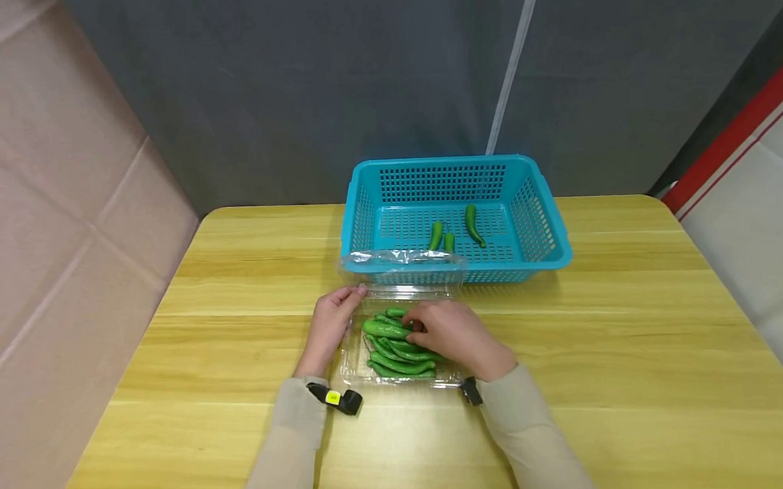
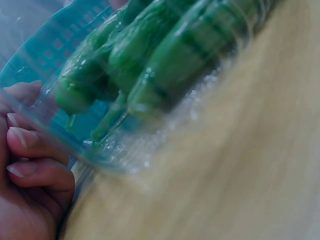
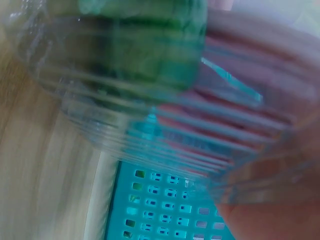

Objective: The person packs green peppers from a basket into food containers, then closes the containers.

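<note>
A clear plastic clamshell container [image 1: 353, 374] lies on the table with its lid raised, holding several long green peppers [image 1: 399, 365]. My left hand [image 1: 330, 322] grips the container's left side near the hinge; in the left wrist view, the curled fingers [image 2: 37, 175] show at its clear wall. Over the container, my right hand [image 1: 456, 335] reaches in from the right and pinches the end of a green pepper [image 1: 385, 330] lying on top of the others. The right wrist view is blurred, with that hand [image 3: 280, 160] seen partly through the ribbed plastic.
Behind the container stands a blue perforated basket [image 1: 555, 259] with a few green peppers [image 1: 473, 225] in it. The raised lid [image 1: 400, 263] overlaps the basket's front rim. A wooden table [image 1: 624, 320] lies beneath, with a grey partition [image 1: 306, 87] at its back edge.
</note>
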A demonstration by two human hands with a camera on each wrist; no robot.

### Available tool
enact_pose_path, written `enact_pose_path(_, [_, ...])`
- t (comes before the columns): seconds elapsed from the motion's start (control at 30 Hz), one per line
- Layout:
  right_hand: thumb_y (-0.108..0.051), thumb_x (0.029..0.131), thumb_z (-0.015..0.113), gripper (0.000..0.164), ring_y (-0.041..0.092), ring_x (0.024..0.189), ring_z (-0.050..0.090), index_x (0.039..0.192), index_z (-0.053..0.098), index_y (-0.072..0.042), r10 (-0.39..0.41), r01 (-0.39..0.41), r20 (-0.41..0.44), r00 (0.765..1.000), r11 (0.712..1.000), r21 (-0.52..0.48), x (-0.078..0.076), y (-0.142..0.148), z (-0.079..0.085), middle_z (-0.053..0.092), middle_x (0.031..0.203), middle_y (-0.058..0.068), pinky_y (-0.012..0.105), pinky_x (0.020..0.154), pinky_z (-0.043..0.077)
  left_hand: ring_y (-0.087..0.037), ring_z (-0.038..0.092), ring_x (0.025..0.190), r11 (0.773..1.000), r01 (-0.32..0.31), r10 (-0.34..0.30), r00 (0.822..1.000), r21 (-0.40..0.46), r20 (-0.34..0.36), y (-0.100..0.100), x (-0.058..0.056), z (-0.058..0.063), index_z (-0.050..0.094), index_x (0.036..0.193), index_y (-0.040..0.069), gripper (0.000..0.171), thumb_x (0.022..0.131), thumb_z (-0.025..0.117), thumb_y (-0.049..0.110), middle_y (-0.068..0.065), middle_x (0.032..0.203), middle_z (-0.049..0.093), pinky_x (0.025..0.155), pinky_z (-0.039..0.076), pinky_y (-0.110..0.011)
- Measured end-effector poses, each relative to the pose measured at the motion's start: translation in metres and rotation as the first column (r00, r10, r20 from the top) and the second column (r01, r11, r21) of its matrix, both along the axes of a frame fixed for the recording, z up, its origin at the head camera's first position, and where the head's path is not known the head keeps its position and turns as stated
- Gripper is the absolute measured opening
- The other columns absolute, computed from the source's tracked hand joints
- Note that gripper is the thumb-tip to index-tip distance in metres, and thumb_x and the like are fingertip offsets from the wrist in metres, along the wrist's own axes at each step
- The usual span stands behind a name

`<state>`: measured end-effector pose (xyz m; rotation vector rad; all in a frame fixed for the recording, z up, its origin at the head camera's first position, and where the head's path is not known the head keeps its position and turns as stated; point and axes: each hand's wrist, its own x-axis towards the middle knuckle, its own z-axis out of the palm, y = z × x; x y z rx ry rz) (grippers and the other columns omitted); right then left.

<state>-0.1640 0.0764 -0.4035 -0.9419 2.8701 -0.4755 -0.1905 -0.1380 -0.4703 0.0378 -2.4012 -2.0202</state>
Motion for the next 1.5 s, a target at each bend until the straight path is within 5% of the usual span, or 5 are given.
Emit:
enact_pose_path(0.97, [-0.031, 0.084, 0.062, 0.022, 0.003, 0.060, 0.046, 0.100, 0.066, -0.016, -0.052, 0.053, 0.013, 0.999, 0.992, -0.115, 0.001, 0.010, 0.017, 0.051, 0.069, -0.014, 0.020, 0.057, 0.042, -0.010, 0.030, 0.033, 1.000, -0.005, 0.005, 1.000, -0.005, 0.011, 0.000, -0.001, -0.001, 0.069, 0.092, 0.017, 0.038, 0.080, 0.058, 0.051, 0.001, 0.046, 0.040, 0.029, 0.026, -0.026])
enact_pose_path(1.33, [-0.027, 0.085, 0.061, 0.023, 0.004, 0.069, 0.051, 0.102, 0.065, -0.013, -0.073, 0.072, -0.003, 0.997, 0.989, -0.130, 0.006, 0.018, 0.036, 0.057, 0.077, -0.011, 0.024, 0.065, 0.046, -0.004, 0.030, 0.031, 0.999, 0.026, -0.027, 0.999, 0.026, 0.044, 0.004, 0.009, 0.027, 0.067, 0.098, 0.004, 0.031, 0.088, 0.056, 0.032, 0.003, 0.045, 0.037, 0.030, 0.026, -0.022])
enact_pose_path(1.5, [-0.026, 0.086, 0.060, 0.023, 0.004, 0.071, 0.054, 0.103, 0.064, -0.012, -0.076, 0.071, -0.030, 0.997, 0.988, -0.137, 0.008, 0.023, 0.044, 0.059, 0.079, -0.010, 0.025, 0.066, 0.047, -0.005, 0.031, 0.031, 0.999, 0.022, -0.024, 0.999, 0.033, 0.048, 0.003, 0.007, 0.021, 0.067, 0.097, 0.006, 0.032, 0.087, 0.057, 0.035, 0.003, 0.045, 0.038, 0.030, 0.026, -0.023])
